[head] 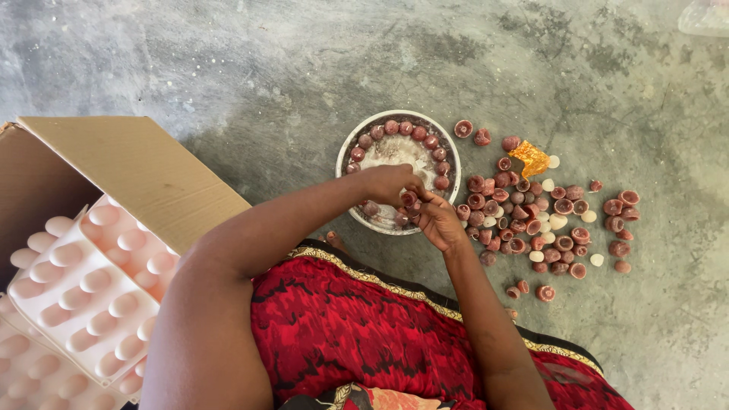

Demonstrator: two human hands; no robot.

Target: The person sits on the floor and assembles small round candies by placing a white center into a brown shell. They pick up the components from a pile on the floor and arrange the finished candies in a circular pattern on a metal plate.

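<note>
Sitting on the floor with a red patterned cloth (364,326) over your lap, you reach both arms forward over it, elbows bent, forearms converging on one spot at the near rim of the round metal bowl (345,148). Your left hand (387,184) comes in from the left, knuckles up, fingers curled and pressed onto a small reddish clay cup (408,199); your right hand (439,220) meets it from below, palm turned up, fingertips pinching the same cup. By my reading you are mid-way through filling or fitting this one cup. The next move probably calls for a steady pinch and a level cup as it goes down among the others.

Inside the bowl, finished-looking cups ring the wall around a white, waxy mass. To your right, a loose pile of cups (531,220) and white discs lies on the concrete, with a yellow foil scrap (530,158). At your left stands an open cardboard box (114,167) of pale moulded trays (83,296).
</note>
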